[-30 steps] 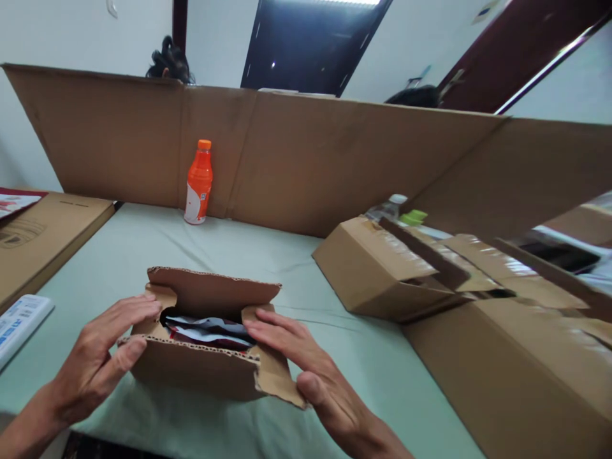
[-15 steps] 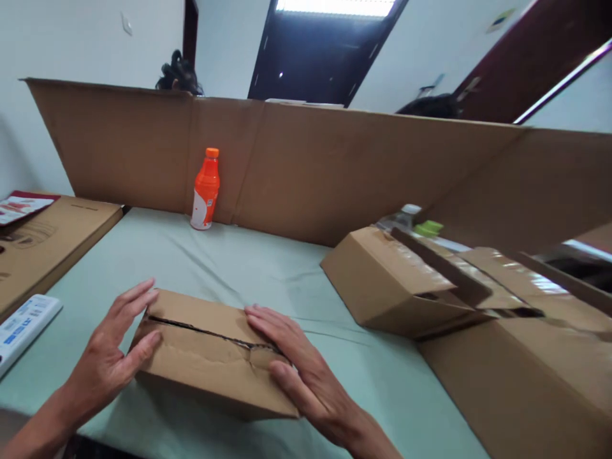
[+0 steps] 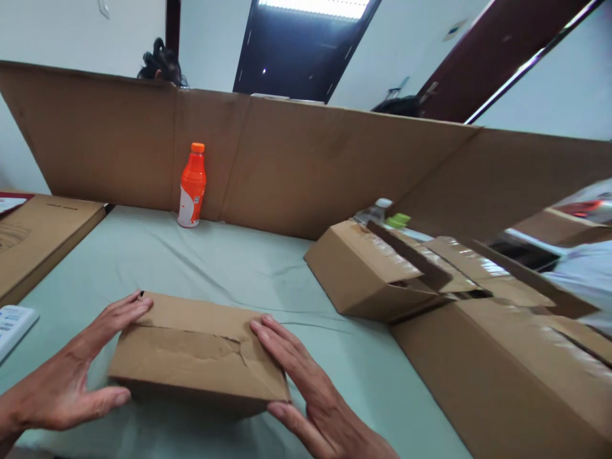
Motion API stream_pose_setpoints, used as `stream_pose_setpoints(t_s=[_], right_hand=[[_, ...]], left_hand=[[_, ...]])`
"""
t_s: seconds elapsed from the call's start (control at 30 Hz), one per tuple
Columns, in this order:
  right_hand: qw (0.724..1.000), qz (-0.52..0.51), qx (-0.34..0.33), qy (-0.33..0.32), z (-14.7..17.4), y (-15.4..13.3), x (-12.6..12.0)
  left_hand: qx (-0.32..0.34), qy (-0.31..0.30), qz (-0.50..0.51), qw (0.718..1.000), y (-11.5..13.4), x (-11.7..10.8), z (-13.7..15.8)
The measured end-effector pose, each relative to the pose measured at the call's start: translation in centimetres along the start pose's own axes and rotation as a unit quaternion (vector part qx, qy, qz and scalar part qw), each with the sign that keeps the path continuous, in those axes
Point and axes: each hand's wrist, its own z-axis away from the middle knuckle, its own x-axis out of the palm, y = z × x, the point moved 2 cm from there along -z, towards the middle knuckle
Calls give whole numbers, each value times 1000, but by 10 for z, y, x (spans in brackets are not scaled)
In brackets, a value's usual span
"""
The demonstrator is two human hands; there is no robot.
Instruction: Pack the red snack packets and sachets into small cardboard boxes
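A small brown cardboard box (image 3: 191,357) sits at the front of the green-covered table, its top flaps meeting along a seam with a torn, creased spot right of the middle. My left hand (image 3: 81,363) grips its left end, fingertips on the far corner and thumb by the near one. On the right end my right hand (image 3: 306,382) holds on, fingers laid along the top edge and thumb at the near corner. The box's underside is hidden. Past it, an orange bottle (image 3: 192,188) with an orange cap stands upright near the cardboard partition.
The upright cardboard partition (image 3: 296,166) runs along the table's back. Larger cardboard boxes (image 3: 502,370) fill the right, with a green cap (image 3: 398,220) and a clear bottle (image 3: 375,210) behind. A flat carton (image 3: 57,236) and white box (image 3: 14,325) lie left. People's heads show beyond the partition.
The gap between the box's top flaps has closed. Both thumbs have moved off the top to the near corners. The whole view has shifted, moving the surroundings left in the picture.
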Motion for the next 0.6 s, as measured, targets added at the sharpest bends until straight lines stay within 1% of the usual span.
stream_pose_setpoints(t_s=[0.13,0.27,0.43,0.5,0.6], right_hand=[[999,-43,5,-3,-6,13,-3],[997,-77,27,14,-5,25,-3],[988,-140,57,9,-13,34,-1],[989,-138,44,30,-15,35,-3],[991,-98,14,91,0,33,-11]], left_hand=[[20,11,-24,999,1,1,0],[37,32,-29,998,0,9,5],[1,52,-20,998,-5,19,7],[0,55,-21,998,-6,21,2],[53,35,-38,997,-3,24,-14]])
